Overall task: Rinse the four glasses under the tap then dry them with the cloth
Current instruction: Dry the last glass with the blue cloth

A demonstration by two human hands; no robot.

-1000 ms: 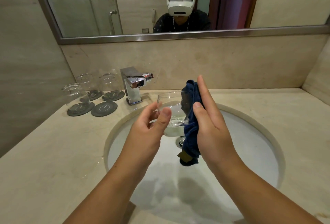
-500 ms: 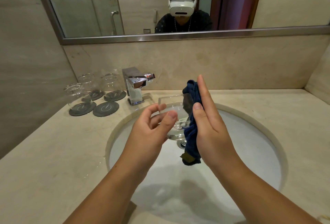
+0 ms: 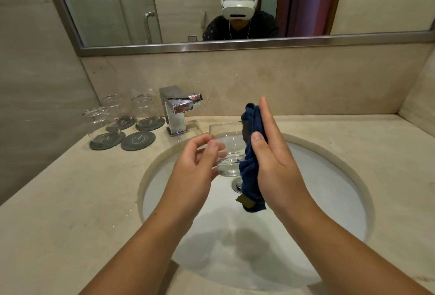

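sink below, right hand flat, cloth against glass

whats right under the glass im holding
Below the glass lies the white basin with its drain; the blue cloth covers the drain's right part.
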